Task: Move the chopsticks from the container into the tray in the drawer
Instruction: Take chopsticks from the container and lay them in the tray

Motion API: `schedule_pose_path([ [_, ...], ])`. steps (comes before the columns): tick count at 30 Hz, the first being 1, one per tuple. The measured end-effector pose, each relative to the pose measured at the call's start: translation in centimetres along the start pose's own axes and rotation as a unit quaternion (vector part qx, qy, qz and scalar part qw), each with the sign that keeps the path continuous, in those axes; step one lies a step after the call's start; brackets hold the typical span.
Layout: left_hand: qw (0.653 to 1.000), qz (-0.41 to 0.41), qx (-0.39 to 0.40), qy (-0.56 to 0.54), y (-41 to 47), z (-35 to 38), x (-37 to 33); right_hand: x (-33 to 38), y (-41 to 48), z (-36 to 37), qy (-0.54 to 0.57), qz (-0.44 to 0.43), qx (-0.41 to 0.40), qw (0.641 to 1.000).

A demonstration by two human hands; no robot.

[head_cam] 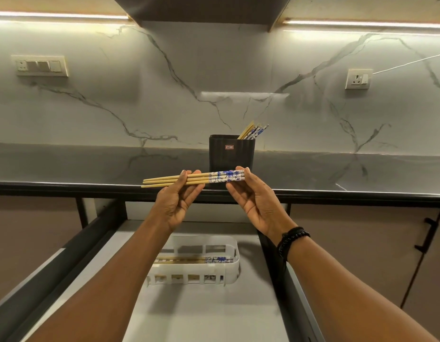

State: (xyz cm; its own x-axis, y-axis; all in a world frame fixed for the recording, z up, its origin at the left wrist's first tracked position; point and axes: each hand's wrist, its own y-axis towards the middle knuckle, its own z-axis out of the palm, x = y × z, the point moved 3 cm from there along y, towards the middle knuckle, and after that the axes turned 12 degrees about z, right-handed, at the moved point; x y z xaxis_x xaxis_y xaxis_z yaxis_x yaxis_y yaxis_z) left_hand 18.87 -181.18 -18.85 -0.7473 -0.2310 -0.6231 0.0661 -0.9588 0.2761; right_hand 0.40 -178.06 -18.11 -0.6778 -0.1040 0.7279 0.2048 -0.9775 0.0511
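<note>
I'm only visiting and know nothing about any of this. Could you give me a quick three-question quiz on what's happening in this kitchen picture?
1. True or false: the left hand and right hand both hold the held chopsticks level above the open drawer.
2. Where do the leftover chopsticks stand? A) in the black container on the counter; B) in a sink; C) on the floor.
3. Fill in: the white tray already holds some ____.
Key: 1: true. 2: A. 3: chopsticks.
</note>
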Motion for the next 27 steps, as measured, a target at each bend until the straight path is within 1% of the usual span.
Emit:
schedule_pose_path([
  [7, 1.000, 0.004, -0.011, 0.014, 0.15, -0.31, 0.01, 0.01, 0.28, -0.47, -0.028, -0.011, -0.007, 1.000],
  [14, 0.998, 0.009, -0.024, 0.057, 0.16, -0.57, 0.09, 0.13, 0.10, -0.06, -0.157, -0.056, -0.033, 0.986],
  [18, 0.997, 0.002, -0.017, 0.069, 0.15, -0.50, 0.21, 0.12, -0.01, -0.50, -0.227, -0.070, -0.074, 0.969],
  [22, 0.997, -0.013, -0.006, 0.078, 0.30, -0.68, 0.23, 0.43, 0.09, -0.92, -0.225, -0.054, -0.100, 0.968],
  [27, 0.997, -0.010, -0.009, 0.071, 0.43, -0.86, -0.01, 0.33, 0.19, -0.96, -0.197, -0.021, -0.090, 0.976],
])
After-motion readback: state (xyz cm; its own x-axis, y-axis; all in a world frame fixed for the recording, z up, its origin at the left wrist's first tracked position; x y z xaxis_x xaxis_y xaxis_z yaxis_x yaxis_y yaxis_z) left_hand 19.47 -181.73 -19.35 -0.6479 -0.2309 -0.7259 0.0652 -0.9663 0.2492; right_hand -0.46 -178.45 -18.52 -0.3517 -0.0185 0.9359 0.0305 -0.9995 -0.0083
